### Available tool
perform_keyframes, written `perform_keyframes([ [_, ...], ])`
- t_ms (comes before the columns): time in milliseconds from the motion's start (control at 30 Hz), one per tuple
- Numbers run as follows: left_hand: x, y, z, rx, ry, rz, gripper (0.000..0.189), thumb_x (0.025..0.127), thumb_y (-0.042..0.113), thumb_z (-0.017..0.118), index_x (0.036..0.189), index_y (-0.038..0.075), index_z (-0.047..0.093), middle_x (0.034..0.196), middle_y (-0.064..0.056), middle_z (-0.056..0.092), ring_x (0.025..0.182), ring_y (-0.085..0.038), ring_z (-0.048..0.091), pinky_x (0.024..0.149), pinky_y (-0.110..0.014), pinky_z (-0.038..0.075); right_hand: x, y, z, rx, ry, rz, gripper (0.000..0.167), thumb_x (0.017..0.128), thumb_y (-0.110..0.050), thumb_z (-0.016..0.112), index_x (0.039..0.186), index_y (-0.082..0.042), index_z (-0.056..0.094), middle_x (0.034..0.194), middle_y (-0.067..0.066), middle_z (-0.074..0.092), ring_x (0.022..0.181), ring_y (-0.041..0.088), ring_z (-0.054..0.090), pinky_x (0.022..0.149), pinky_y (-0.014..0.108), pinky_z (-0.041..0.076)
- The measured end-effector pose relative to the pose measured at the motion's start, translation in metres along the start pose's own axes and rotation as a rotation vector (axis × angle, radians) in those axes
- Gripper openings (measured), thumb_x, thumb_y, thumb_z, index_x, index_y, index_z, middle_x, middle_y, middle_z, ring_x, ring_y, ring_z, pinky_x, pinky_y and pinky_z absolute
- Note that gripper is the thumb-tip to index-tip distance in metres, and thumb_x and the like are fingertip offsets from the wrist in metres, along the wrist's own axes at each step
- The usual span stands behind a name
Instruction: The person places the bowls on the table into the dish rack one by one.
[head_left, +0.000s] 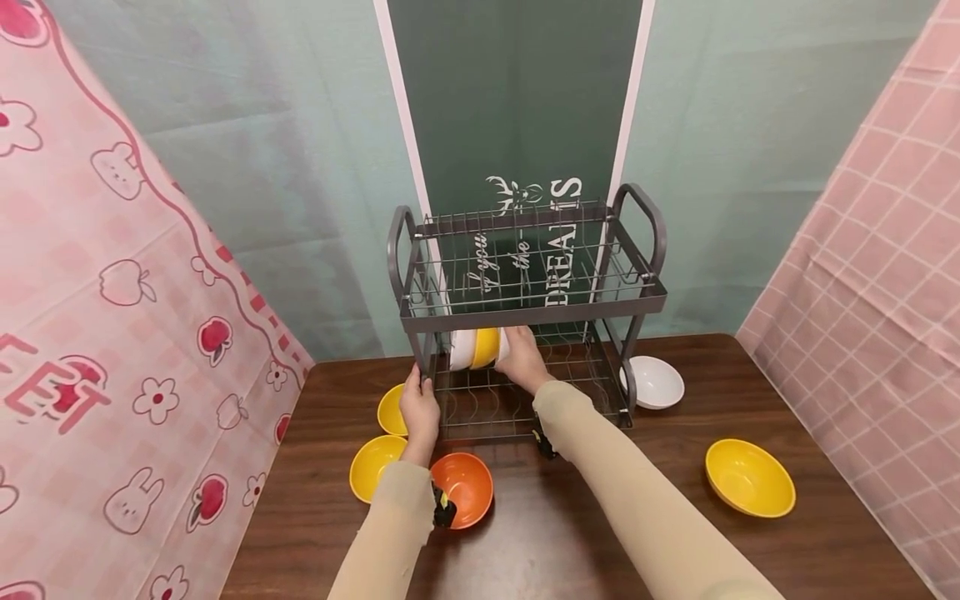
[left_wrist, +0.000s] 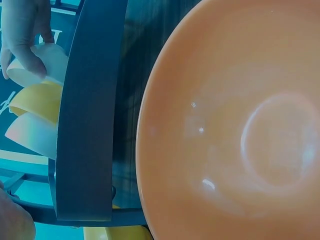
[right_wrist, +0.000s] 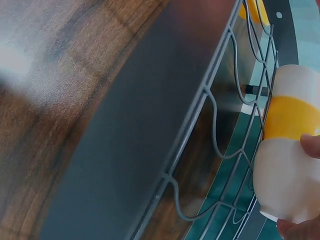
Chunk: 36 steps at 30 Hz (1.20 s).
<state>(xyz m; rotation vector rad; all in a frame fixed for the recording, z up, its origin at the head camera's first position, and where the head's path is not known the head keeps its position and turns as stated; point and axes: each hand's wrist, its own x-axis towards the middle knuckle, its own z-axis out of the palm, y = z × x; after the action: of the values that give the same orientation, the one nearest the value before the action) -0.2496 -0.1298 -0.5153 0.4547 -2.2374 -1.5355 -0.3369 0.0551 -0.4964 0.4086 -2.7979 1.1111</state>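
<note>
My right hand point(head_left: 523, 360) reaches into the lower tier of a dark two-tier dish rack point(head_left: 532, 315) and grips a white bowl point(right_wrist: 282, 180) standing on its side. Beside that bowl, on edge in the same row, are a yellow bowl point(head_left: 486, 347) and another white bowl point(head_left: 462, 349). In the left wrist view the fingers spread over the nearest white bowl point(left_wrist: 52, 60). My left hand point(head_left: 420, 410) holds the rack's left post, its thumb pointing up. Just right of the left wrist sits an orange bowl point(head_left: 467, 490), which fills much of the left wrist view.
Two yellow bowls point(head_left: 369, 471) stand left of the rack, partly hidden by the left arm. To the right are a white bowl point(head_left: 658, 383) close to the rack and a yellow bowl point(head_left: 750, 478) nearer the front. Printed curtains surround the wooden table point(head_left: 570, 533).
</note>
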Motion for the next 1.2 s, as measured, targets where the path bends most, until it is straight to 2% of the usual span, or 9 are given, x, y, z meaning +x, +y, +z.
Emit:
perform_keyframes([
  [433,0.001,-0.001,-0.001,0.019,0.012,0.033,0.042,0.094,0.005,0.049,0.136,0.002,0.045,0.138,-0.018,0.048,0.128,-0.033,0.044,0.107,-0.046,0.035,0.009,0.001,0.01,-0.049,-0.014,-0.008,0.09,0.069,-0.002,0.075,0.144,-0.02,0.03,0.145,0.012,0.031,0.137,0.032,0.024,0.102,0.044,0.042],
  [667,0.0,-0.001,0.0,0.027,0.022,0.051,0.041,0.093,0.004,0.049,0.134,0.001,0.047,0.135,-0.019,0.05,0.127,-0.034,0.045,0.106,-0.047,0.036,0.011,0.003,0.013,-0.057,0.008,-0.003,0.083,0.067,-0.004,0.077,0.139,-0.015,0.037,0.137,0.014,0.04,0.13,0.031,0.031,0.102,0.044,0.042],
  [1000,0.0,-0.001,0.0,0.012,0.013,0.025,0.042,0.094,0.006,0.049,0.136,0.003,0.045,0.137,-0.017,0.048,0.128,-0.033,0.044,0.107,-0.046,0.035,0.016,0.009,0.015,-0.019,-0.002,-0.033,0.084,0.068,-0.006,0.077,0.14,-0.014,0.035,0.134,0.016,0.041,0.126,0.032,0.033,0.101,0.046,0.042],
  [1200,0.002,-0.001,0.001,0.009,0.003,0.024,0.042,0.095,0.007,0.048,0.137,0.004,0.044,0.139,-0.016,0.047,0.129,-0.032,0.043,0.108,-0.045,0.034,0.018,0.01,0.012,0.0,-0.033,-0.017,0.085,0.069,-0.006,0.077,0.141,-0.013,0.033,0.134,0.017,0.041,0.125,0.032,0.034,0.102,0.047,0.041],
])
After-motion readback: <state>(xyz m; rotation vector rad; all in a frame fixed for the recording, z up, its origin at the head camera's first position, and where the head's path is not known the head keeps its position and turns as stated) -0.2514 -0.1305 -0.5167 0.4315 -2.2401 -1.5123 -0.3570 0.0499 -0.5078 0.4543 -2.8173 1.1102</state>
